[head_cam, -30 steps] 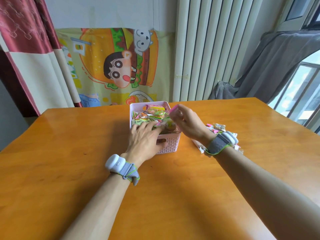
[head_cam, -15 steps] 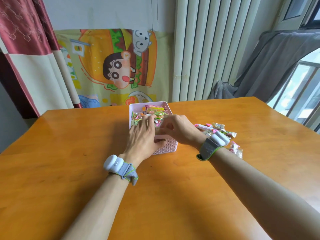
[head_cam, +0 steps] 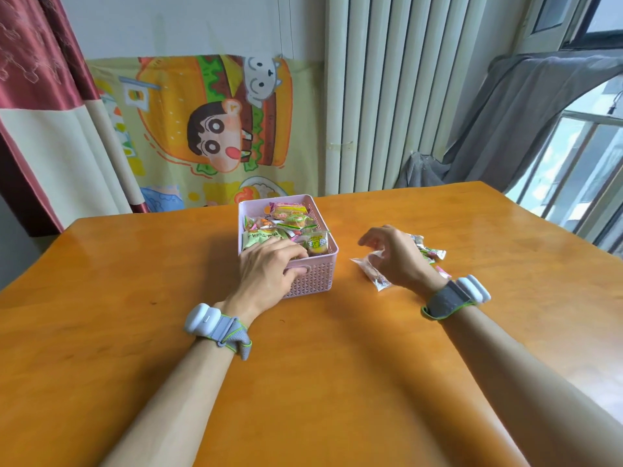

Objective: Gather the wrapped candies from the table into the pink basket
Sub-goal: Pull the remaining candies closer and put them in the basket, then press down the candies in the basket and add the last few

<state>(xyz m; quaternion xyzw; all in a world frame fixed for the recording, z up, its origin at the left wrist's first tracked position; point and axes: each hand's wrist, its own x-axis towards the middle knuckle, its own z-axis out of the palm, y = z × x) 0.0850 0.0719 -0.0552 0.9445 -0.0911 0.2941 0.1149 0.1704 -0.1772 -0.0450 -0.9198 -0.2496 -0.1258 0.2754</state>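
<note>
The pink basket stands at the middle of the wooden table and holds several wrapped candies. My left hand grips the basket's near left corner, fingers over the rim and thumb on the front wall. To the right, my right hand hovers with curled fingers apart over a small pile of loose candies on the table. A clear-wrapped candy lies just below its fingers. Whether the fingers touch it I cannot tell. Part of the pile is hidden behind the hand.
The orange wooden table spreads wide around the basket. A cartoon cloth hangs behind it, a red curtain to the left, a grey curtain and window to the right. Both wrists wear grey bands.
My right hand has left the basket and moved right and down to the loose candies on the table. My left hand has stayed on the basket.
</note>
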